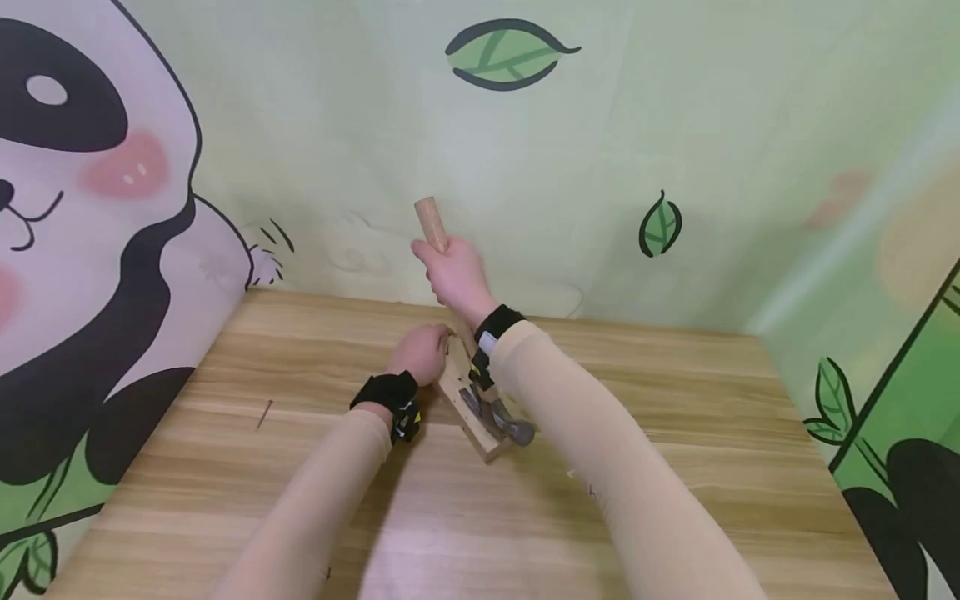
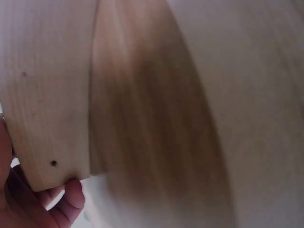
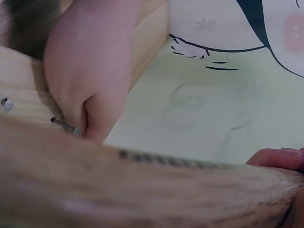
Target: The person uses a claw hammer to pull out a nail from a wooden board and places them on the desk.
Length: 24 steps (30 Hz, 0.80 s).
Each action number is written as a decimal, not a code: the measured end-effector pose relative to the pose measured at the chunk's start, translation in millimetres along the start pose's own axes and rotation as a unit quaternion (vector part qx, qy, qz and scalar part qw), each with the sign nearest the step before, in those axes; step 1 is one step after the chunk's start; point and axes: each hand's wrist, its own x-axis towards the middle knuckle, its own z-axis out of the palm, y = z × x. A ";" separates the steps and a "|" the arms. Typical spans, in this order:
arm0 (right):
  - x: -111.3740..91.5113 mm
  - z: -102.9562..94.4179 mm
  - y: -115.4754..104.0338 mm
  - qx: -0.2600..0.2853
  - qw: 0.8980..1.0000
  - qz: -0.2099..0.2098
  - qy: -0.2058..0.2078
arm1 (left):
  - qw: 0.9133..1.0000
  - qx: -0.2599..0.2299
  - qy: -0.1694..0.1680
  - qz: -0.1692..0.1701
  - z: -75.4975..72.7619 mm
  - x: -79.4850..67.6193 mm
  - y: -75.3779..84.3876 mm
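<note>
My right hand point(image 1: 459, 277) grips the wooden handle of a claw hammer point(image 1: 431, 223), its handle end pointing up and away. The metal hammer head point(image 1: 517, 428) is low, over the near part of a narrow wooden board point(image 1: 458, 390). At the board's far end, my left hand point(image 1: 420, 354) holds on, and in the left wrist view its fingers point(image 2: 72, 197) curl at the end edge by a dark hole. The right wrist view shows a nail point(image 3: 65, 125) sticking out beside the left hand and another nail point(image 3: 7, 104) farther along the board.
The board lies on a wood-grain table point(image 1: 675, 408). A loose nail point(image 1: 265, 414) rests on the table to the left, and a small dark piece point(image 1: 591, 492) lies by the right forearm. A printed wall point(image 1: 360, 150) rises behind the table's far edge.
</note>
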 end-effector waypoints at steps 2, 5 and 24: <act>0.6 3.4 1.7 -0.003 1.000 -0.002 0.000 | 1.000 0.001 -0.005 0.009 1.8 -0.4 -1.5; 1.6 5.8 2.8 -0.006 1.000 -0.011 0.002 | 1.000 0.005 -0.006 0.017 3.7 0.2 -2.8; 11.0 -0.4 -0.9 0.038 0.999 -0.010 0.018 | 0.998 0.067 -0.003 -0.015 12.2 3.2 2.3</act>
